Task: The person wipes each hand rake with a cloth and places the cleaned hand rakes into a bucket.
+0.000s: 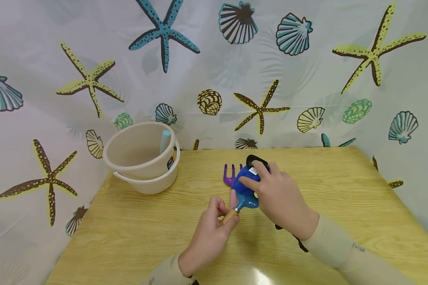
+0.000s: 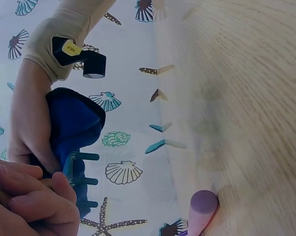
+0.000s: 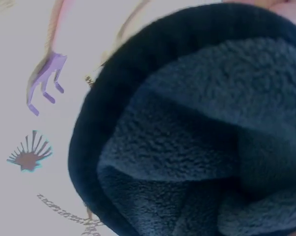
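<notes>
Two bare hands work above a wooden worktop [image 1: 142, 237]. The left hand [image 1: 211, 237] has its fingers curled round the wooden handle [image 1: 230, 217] of a blue rake [image 1: 249, 200]; its grip is closed firmly on it. The rake is raised above the worktop, its head extending toward the right hand [image 1: 281, 198]; the left-wrist view shows its prongs turned down toward the worktop. The right hand grips a blue cloth [image 1: 246, 182], thumb and fingers bent over its outside, and holds it against the rake's head. The cloth bears a small white tag [image 1: 253, 171]; the right-wrist view shows its dark rim [image 3: 91, 142] and fleecy lining [image 3: 197, 93].

Beneath and beyond the hands, a purple rake [image 1: 229, 180] lies on the worktop, prongs pointing away from the person, its pink handle [image 1: 233, 198] partly hidden by the left hand. To the left, near the far edge, stands a pale bucket [image 1: 151, 185] with a white bail and a dark label; a light-blue rod [image 1: 165, 140] leans inside against its wall. Behind hangs a white curtain [image 1: 199, 71] printed with starfish and shells.
</notes>
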Available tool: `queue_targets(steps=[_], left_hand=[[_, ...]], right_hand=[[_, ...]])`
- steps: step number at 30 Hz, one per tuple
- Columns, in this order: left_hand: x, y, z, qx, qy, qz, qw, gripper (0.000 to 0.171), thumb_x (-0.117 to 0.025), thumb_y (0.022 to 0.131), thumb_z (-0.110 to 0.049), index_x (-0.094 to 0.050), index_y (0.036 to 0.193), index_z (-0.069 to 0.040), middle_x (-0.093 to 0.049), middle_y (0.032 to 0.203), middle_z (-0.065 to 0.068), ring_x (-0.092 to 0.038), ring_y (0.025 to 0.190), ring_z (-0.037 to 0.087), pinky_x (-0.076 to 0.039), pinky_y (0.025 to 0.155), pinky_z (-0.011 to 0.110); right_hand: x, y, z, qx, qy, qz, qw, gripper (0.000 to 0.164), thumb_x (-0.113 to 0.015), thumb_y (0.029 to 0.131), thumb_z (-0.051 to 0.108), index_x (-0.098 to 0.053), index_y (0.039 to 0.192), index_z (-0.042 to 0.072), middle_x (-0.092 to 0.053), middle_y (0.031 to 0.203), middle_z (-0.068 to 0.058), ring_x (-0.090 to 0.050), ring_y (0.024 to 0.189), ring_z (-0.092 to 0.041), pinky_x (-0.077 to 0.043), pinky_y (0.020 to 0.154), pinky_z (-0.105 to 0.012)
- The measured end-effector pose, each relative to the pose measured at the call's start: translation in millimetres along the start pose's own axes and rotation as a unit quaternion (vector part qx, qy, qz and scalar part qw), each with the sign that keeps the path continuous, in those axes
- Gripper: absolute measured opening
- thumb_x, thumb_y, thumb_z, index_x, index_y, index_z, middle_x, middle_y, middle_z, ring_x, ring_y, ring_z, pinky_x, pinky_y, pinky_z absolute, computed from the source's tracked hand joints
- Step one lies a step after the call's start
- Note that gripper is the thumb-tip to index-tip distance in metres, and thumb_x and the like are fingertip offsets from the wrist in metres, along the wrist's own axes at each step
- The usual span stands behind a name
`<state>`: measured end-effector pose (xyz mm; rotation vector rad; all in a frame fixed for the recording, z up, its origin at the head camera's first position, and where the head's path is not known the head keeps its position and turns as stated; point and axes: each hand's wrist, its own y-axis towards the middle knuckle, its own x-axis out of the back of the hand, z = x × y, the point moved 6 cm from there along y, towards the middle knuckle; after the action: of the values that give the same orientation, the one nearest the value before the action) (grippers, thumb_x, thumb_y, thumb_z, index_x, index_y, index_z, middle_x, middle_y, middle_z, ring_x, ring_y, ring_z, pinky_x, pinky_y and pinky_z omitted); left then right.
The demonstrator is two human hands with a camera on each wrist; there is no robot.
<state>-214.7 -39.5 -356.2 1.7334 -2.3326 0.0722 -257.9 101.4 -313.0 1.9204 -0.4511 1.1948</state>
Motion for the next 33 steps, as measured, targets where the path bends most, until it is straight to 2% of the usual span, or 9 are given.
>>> queue_targets(steps=[8, 12, 16, 18, 21, 23, 25, 31, 33], left_hand=[[2.5, -1.1, -2.1, 0.021, -0.015, -0.011, 0.9996, 0.026, -0.059, 0.092, -0.002, -0.033, 0.095, 0.001, -0.06, 0.096, 0.018, -0.033, 0.044, 0.003, -0.027, 0.039, 0.015], [3.3, -0.4, 0.6, 0.031, -0.02, -0.013, 0.9993, 0.026, -0.059, 0.092, -0.003, -0.034, 0.095, 0.001, -0.058, 0.093, 0.014, -0.031, 0.043, 0.003, -0.027, 0.039, 0.016], [6.1, 3.2, 3.5, 0.026, -0.034, -0.028, 0.9987, 0.024, -0.057, 0.093, -0.002, -0.033, 0.093, 0.003, -0.052, 0.084, 0.008, -0.04, 0.046, 0.004, -0.028, 0.04, 0.017], [7.6, 4.8, 4.1, 0.022, -0.045, -0.035, 0.9982, 0.024, -0.055, 0.093, -0.001, -0.032, 0.092, 0.004, -0.049, 0.083, 0.007, -0.05, 0.052, 0.007, -0.028, 0.042, 0.018], [8.9, 4.8, 1.2, 0.021, -0.046, -0.04, 0.998, 0.024, -0.056, 0.093, -0.001, -0.032, 0.091, 0.005, -0.041, 0.078, 0.006, -0.044, 0.05, 0.01, -0.028, 0.045, 0.019], [8.6, 4.7, 0.3, 0.019, -0.049, -0.037, 0.9979, 0.024, -0.055, 0.093, -0.001, -0.032, 0.091, 0.005, -0.042, 0.078, 0.006, -0.047, 0.055, 0.01, -0.029, 0.047, 0.02], [7.8, 5.0, 3.0, 0.017, -0.046, -0.036, 0.9981, 0.024, -0.055, 0.093, 0.0, -0.032, 0.091, 0.005, -0.04, 0.077, 0.006, -0.036, 0.05, 0.009, -0.028, 0.045, 0.019], [3.3, 9.7, 33.7, 0.012, -0.037, -0.032, 0.9987, 0.024, -0.058, 0.093, -0.006, -0.035, 0.092, 0.001, -0.049, 0.081, 0.007, -0.031, 0.044, 0.006, -0.025, 0.038, 0.017], [2.8, 9.7, 37.2, 0.01, -0.034, -0.03, 0.9989, 0.024, -0.058, 0.094, -0.008, -0.035, 0.092, -0.002, -0.049, 0.08, 0.006, -0.03, 0.043, 0.006, -0.025, 0.037, 0.017]], right_hand=[[-0.1, -10.8, -15.5, -0.043, 0.003, -0.02, 0.999, 0.048, -0.067, 0.074, 0.008, -0.066, 0.12, 0.022, -0.052, 0.12, -0.025, -0.049, 0.085, -0.039, -0.057, 0.049, -0.048], [3.2, -19.3, -2.5, -0.022, 0.016, -0.03, 0.999, 0.048, -0.072, 0.072, 0.01, -0.067, 0.119, 0.022, -0.052, 0.119, -0.025, -0.051, 0.084, -0.039, -0.057, 0.049, -0.048], [7.1, -23.5, 22.1, 0.013, 0.042, -0.033, 0.999, 0.051, -0.077, 0.069, 0.013, -0.067, 0.118, 0.024, -0.052, 0.119, -0.023, -0.052, 0.083, -0.039, -0.058, 0.056, -0.048], [9.3, -24.0, 32.0, 0.025, 0.055, -0.033, 0.998, 0.051, -0.078, 0.069, 0.012, -0.067, 0.118, 0.025, -0.052, 0.12, -0.021, -0.052, 0.083, -0.038, -0.058, 0.057, -0.047], [10.0, -24.1, 35.6, 0.028, 0.063, -0.038, 0.997, 0.053, -0.078, 0.068, 0.011, -0.066, 0.118, 0.026, -0.051, 0.121, -0.02, -0.051, 0.085, -0.038, -0.058, 0.059, -0.047], [7.4, -23.7, 30.2, 0.021, 0.06, -0.039, 0.997, 0.054, -0.078, 0.069, 0.011, -0.066, 0.119, 0.026, -0.051, 0.122, -0.02, -0.051, 0.086, -0.037, -0.058, 0.059, -0.046], [2.6, -22.4, 20.7, 0.014, 0.053, -0.042, 0.998, 0.053, -0.077, 0.07, 0.011, -0.066, 0.12, 0.026, -0.05, 0.122, -0.02, -0.051, 0.087, -0.037, -0.058, 0.058, -0.046], [-11.0, -16.5, -19.0, -0.044, 0.057, -0.03, 0.997, 0.047, -0.07, 0.077, 0.011, -0.065, 0.122, 0.023, -0.051, 0.122, -0.022, -0.05, 0.092, -0.037, -0.057, 0.052, -0.05], [-12.0, -16.0, -26.9, -0.062, 0.064, -0.019, 0.996, 0.045, -0.069, 0.079, 0.012, -0.065, 0.122, 0.024, -0.052, 0.123, -0.021, -0.05, 0.094, -0.036, -0.057, 0.052, -0.051]])
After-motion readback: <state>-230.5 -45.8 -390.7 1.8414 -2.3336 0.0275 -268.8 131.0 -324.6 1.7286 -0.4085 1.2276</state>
